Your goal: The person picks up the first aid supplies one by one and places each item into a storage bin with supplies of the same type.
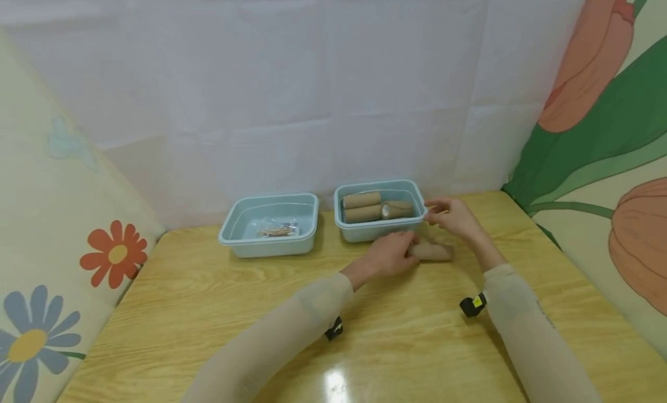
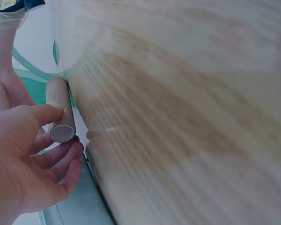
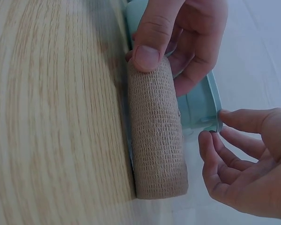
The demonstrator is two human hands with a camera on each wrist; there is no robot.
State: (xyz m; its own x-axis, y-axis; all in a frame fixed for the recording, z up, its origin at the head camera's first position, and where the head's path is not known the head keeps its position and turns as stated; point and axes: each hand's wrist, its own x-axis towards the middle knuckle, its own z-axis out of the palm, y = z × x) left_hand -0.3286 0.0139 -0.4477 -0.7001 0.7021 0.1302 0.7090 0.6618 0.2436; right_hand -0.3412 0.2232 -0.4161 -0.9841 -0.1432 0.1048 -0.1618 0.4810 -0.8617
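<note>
My left hand [image 1: 391, 255] grips one end of a tan elastic bandage roll [image 1: 432, 252] beside the front right corner of a pale blue plastic bin [image 1: 359, 234]. The right wrist view shows the thumb over the woven, crinkled roll [image 3: 157, 136]; its round white end [image 2: 62, 133] faces the left wrist camera. At the bin's right corner, my right hand [image 1: 455, 219] pinches the rim [image 3: 218, 112] between thumb and fingers. Inside that bin lie three more rolls, two side by side at the left and one roll [image 1: 400, 209] at the right.
A second pale blue bin [image 1: 273, 249] stands to the left, holding thin sticks [image 1: 278, 231] in clear plastic. Both bins are near the back of the wood-grain table [image 1: 219, 310], by a white sheet [image 1: 260, 102]. Flower-patterned panels [image 1: 583, 177] flank the table.
</note>
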